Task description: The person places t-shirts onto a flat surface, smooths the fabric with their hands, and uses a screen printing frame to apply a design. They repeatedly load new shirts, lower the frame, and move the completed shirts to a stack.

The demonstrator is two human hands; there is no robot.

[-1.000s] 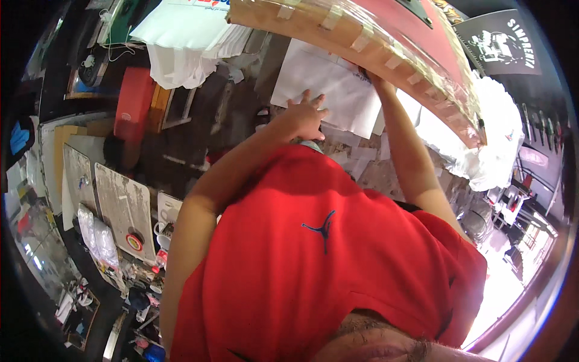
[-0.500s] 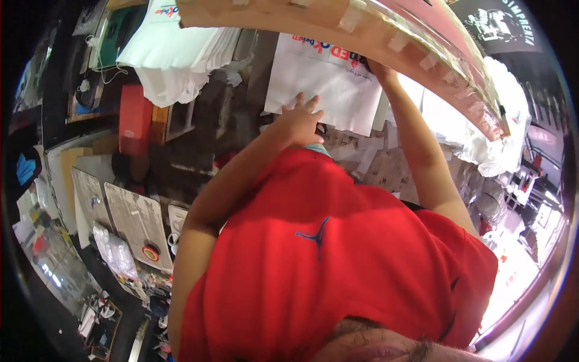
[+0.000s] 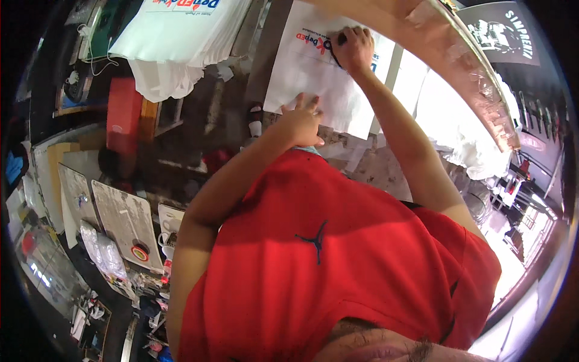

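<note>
A white printed sheet [image 3: 295,75] with red and blue lettering lies flat in front of me; whether it is cloth or paper I cannot tell. My left hand [image 3: 301,123] rests at its near edge, fingers spread. Over the print, my right hand [image 3: 357,51] is closed on a small dark rounded object [image 3: 341,40] pressed against the sheet. The fingers hide most of that object.
A brown taped board edge [image 3: 434,42] arches over the right side of the sheet. A stack of white printed pieces [image 3: 175,51] hangs at the left, near a red box [image 3: 123,111]. White bundled material [image 3: 476,160] lies at the right.
My right hand has moved left across the print, out from beside the board edge, and the dark object now shows. My left hand keeps its place on the sheet. The view has shifted slightly.
</note>
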